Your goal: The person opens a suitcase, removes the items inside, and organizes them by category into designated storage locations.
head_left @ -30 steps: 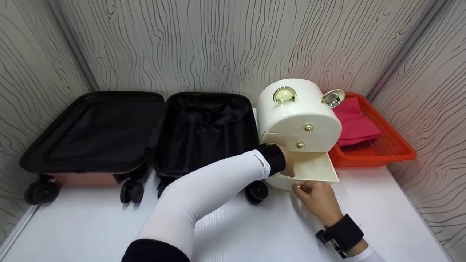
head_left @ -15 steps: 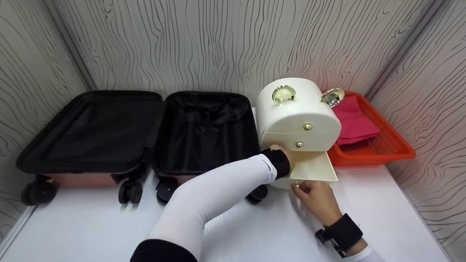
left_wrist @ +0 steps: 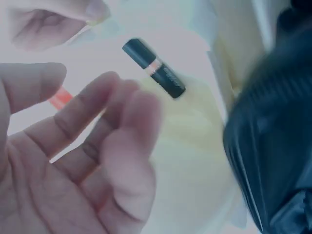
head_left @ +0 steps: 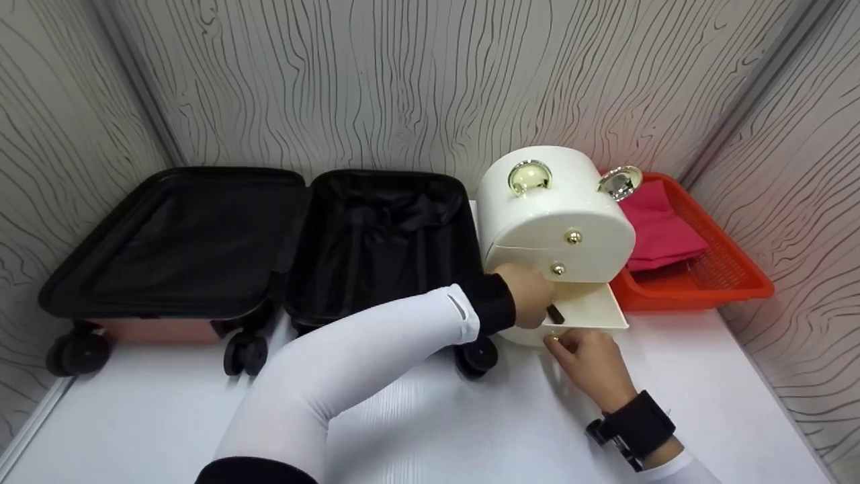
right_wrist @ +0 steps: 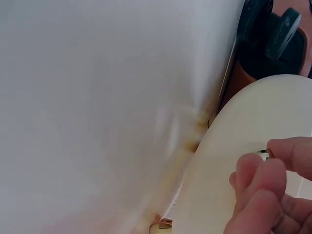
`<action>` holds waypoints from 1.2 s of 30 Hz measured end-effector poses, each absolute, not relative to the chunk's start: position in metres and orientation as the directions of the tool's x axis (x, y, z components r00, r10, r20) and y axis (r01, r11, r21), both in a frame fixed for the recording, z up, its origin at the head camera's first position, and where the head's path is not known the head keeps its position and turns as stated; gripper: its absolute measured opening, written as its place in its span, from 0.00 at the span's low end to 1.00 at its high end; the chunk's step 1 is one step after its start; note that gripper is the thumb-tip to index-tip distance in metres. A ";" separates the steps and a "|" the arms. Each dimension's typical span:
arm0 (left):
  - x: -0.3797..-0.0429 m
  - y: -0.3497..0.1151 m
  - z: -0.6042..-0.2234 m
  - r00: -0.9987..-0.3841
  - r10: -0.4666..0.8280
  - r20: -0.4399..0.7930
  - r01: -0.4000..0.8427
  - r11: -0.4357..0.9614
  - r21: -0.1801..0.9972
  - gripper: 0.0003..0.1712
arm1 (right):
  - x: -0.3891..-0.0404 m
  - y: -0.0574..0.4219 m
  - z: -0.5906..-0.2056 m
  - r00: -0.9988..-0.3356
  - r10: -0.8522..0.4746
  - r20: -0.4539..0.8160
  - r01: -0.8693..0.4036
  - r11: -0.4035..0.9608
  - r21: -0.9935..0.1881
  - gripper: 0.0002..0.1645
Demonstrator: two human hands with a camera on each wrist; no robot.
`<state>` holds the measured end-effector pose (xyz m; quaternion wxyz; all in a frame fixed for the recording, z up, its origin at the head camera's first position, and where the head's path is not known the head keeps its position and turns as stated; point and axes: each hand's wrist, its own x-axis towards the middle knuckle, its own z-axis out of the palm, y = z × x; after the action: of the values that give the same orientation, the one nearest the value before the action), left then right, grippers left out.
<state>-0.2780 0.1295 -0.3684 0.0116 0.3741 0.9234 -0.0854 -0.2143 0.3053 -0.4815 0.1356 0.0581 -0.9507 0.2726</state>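
A white rounded box (head_left: pixel 541 168) with gold ear-shaped trims has its bottom drawer (head_left: pixel 598 310) pulled out. Between finger and thumb, my right hand (head_left: pixel 591 366) pinches the small gold knob (right_wrist: pixel 263 155) on the drawer's front. My left hand (head_left: pixel 527 296) is over the left part of that drawer, its fingers bent loosely with nothing between them in the left wrist view. A black lipstick (left_wrist: pixel 154 68) with a shiny band lies in the drawer, just beyond the left fingertips. The head view shows only part of the lipstick beside the left hand.
An open suitcase with black lining (head_left: pixel 383 255) lies left of the box, its other half (head_left: pixel 195 249) further left. To the right stands a red-orange basket (head_left: pixel 732 269) with pink cloth (head_left: pixel 662 225) inside. Patterned walls (head_left: pixel 403 81) enclose the white table (head_left: pixel 168 410).
My left hand reached into the drawer, then drew back and up to the left, and the lipstick now shows there. The drawer front sits slightly nearer the box. My right hand keeps the knob.
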 end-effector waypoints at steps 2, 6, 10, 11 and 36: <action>-0.282 0.117 -0.363 -0.717 0.694 -0.067 0.696 0.708 -0.120 0.12 | -0.219 0.307 -0.480 -0.952 -0.049 0.302 -0.200 0.847 -0.492 0.20; -0.291 0.086 -0.362 -0.712 0.701 -0.035 0.702 0.711 -0.034 0.16 | -0.230 0.309 -0.479 -0.954 -0.061 0.294 -0.204 0.850 -0.485 0.17; -0.299 0.055 -0.368 -0.736 0.676 -0.037 0.675 0.737 0.037 0.19 | -0.242 0.307 -0.478 -0.966 -0.051 0.252 -0.175 0.850 -0.496 0.16; -0.300 0.049 -0.369 -0.742 0.669 -0.046 0.668 0.743 0.044 0.20 | -0.245 0.307 -0.478 -0.969 -0.050 0.242 -0.168 0.850 -0.498 0.17; -0.295 0.009 -0.385 -0.749 0.659 -0.073 0.639 0.747 0.182 0.27 | -0.300 0.299 -0.474 -0.964 -0.012 0.265 -0.151 0.847 -0.510 0.22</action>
<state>-0.2949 0.0089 -0.3850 0.0666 0.3480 0.9323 0.0729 -0.3004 0.2991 -0.4744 0.1267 0.0429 -0.9526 0.2733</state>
